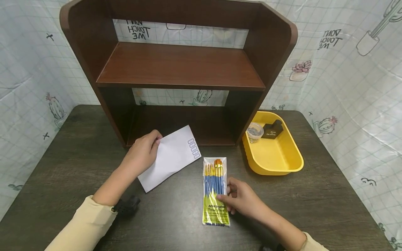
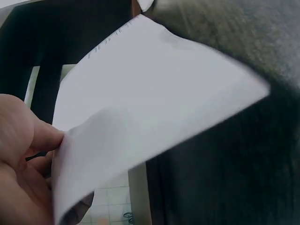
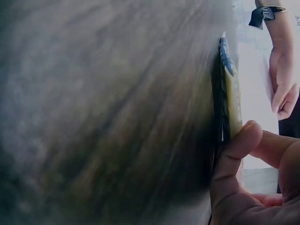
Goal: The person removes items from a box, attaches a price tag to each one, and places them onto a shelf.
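A white envelope [image 1: 174, 151] with a row of small printed boxes at one end is pinched between the thumb and fingers of my left hand [image 1: 140, 153]. It is held tilted in front of the shelf's lower opening, and the left wrist view shows its sheet [image 2: 140, 93] slightly bent. My right hand [image 1: 243, 198] grips the right edge of a clear packet of paintbrushes [image 1: 213, 205] with blue handles and a yellow-green label. The thumb lies over the packet's front. In the right wrist view the packet [image 3: 232, 93] appears edge-on, close to the tabletop.
A dark brown two-tier shelf [image 1: 182, 66] stands at the back of the dark wooden table [image 1: 72, 167]. To its right sits a yellow bin [image 1: 276, 157] with a clear lidded cup [image 1: 255, 131] and a small black box [image 1: 272, 129] inside. Patterned cloth [image 1: 351, 104] surrounds the table.
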Available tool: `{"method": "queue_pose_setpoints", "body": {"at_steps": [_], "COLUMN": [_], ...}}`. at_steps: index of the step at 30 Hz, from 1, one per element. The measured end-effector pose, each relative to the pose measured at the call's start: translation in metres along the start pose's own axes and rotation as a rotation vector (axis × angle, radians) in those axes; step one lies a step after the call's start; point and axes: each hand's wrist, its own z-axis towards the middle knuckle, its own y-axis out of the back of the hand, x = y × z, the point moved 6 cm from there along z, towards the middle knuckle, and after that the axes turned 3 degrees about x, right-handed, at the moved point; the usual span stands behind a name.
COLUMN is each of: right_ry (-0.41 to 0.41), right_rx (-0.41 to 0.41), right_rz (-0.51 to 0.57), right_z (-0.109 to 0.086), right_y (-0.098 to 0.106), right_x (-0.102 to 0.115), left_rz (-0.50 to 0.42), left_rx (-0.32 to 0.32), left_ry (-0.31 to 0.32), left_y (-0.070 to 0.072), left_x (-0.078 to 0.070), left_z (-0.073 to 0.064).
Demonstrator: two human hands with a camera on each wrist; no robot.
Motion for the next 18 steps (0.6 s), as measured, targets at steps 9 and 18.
{"method": "queue_pose_setpoints", "body": {"at_steps": [9, 18], "right_ry": [-0.002, -0.013], "right_rx": [-0.017, -0.046], "right_rz": [-0.017, -0.132], "right_z": [-0.001, -0.003], "right_y": [0.005, 0.018], "right_x": [0.003, 0.010], "left_rz": [-0.088, -0.181], "left_rx": [0.002, 0.086], "left_ry": [-0.019, -0.095], "left_y": [0.006, -0.005], "left_x": [-0.001, -0.015], "left_z": [-0.001, -0.008]}}
